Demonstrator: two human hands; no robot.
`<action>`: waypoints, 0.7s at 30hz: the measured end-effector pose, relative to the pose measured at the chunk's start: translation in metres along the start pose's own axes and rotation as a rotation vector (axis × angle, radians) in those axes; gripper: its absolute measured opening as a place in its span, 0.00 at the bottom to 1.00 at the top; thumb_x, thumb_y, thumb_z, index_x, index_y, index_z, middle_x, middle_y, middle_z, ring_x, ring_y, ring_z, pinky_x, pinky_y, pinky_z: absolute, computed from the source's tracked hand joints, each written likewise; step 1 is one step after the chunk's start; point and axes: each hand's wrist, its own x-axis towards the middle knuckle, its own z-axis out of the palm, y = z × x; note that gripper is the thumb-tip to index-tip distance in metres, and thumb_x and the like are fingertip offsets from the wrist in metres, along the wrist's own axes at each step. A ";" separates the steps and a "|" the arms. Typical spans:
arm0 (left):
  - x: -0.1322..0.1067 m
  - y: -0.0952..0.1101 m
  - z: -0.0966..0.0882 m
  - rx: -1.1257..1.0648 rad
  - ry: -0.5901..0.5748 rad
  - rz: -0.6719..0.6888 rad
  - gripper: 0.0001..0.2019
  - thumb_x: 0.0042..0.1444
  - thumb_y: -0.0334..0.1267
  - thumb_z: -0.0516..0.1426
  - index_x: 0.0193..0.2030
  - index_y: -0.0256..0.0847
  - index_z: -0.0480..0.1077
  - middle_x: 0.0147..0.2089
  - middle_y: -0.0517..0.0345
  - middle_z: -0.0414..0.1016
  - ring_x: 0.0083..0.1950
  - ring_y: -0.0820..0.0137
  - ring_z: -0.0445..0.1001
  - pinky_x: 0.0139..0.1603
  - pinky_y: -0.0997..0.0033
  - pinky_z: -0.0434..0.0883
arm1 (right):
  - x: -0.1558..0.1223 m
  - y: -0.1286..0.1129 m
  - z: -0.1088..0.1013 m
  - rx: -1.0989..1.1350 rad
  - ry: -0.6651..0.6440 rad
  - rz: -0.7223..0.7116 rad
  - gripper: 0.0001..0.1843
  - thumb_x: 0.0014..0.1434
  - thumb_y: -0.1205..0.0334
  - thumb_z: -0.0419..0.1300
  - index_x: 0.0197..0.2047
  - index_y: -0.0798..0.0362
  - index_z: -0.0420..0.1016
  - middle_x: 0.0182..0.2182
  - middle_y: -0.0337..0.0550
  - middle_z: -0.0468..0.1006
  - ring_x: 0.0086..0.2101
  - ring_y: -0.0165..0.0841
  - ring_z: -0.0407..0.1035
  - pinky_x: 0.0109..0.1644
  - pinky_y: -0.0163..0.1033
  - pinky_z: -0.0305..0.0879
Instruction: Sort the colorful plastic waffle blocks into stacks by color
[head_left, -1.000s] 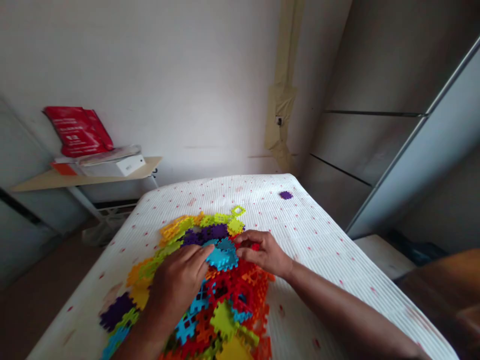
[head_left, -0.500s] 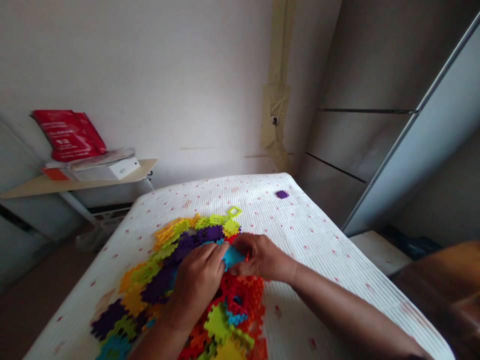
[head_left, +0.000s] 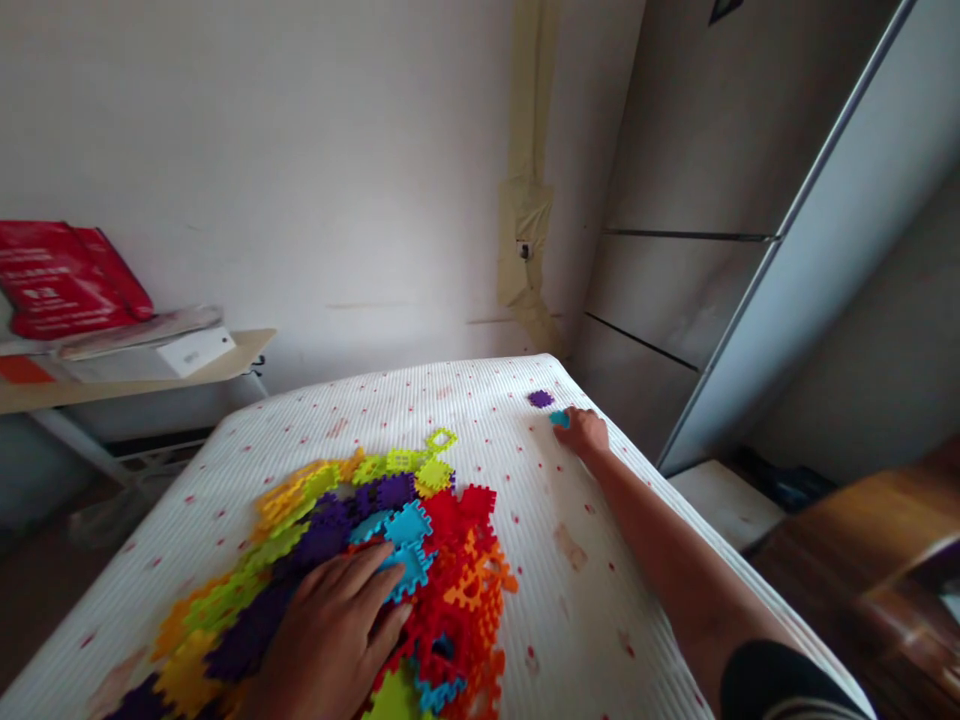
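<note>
Over the near part of the pile of notched plastic building tiles (head_left: pixel 405 570) lies my left hand (head_left: pixel 330 630), fingers stretched out across the blue and red pieces. My right hand (head_left: pixel 587 432) reaches to the far right of the mattress, its fingers closed on a blue notched tile (head_left: pixel 559 418). Just beyond that tile, a purple notched tile (head_left: pixel 540 398) lies flat by itself. Yellow, lime, purple, blue, red and orange tiles make up the pile. My left hand and wrist hide part of it.
The white dotted mattress (head_left: pixel 517 450) ends near my right forearm. A wooden shelf (head_left: pixel 247 350) at left bears a red bag (head_left: pixel 67 280) and a white box (head_left: pixel 165 355). The wall stands behind, and a grey wardrobe (head_left: pixel 675 290) rises at right.
My right hand has gone from the pile to the far right with a blue tile. My left hand has opened out over the pile. The view has turned slightly right.
</note>
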 end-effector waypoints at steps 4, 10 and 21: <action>-0.005 -0.002 0.008 0.020 0.035 0.005 0.10 0.54 0.41 0.55 0.42 0.50 0.74 0.48 0.59 0.77 0.45 0.66 0.74 0.46 0.64 0.67 | 0.006 -0.012 0.012 0.000 0.023 -0.004 0.19 0.56 0.54 0.52 0.46 0.55 0.73 0.43 0.54 0.76 0.49 0.43 0.64 0.47 0.43 0.57; -0.008 -0.002 0.009 0.026 0.051 0.002 0.11 0.55 0.42 0.54 0.42 0.49 0.74 0.49 0.58 0.76 0.46 0.67 0.74 0.47 0.66 0.68 | 0.004 -0.013 0.017 0.023 0.048 -0.003 0.19 0.56 0.55 0.53 0.46 0.55 0.73 0.46 0.54 0.74 0.49 0.43 0.62 0.47 0.44 0.57; -0.005 -0.002 0.004 0.028 0.067 0.033 0.11 0.55 0.42 0.54 0.43 0.50 0.73 0.48 0.61 0.77 0.45 0.67 0.75 0.46 0.66 0.68 | 0.048 -0.022 0.009 0.090 0.086 -0.023 0.24 0.59 0.50 0.53 0.56 0.51 0.65 0.55 0.50 0.67 0.53 0.41 0.58 0.50 0.44 0.57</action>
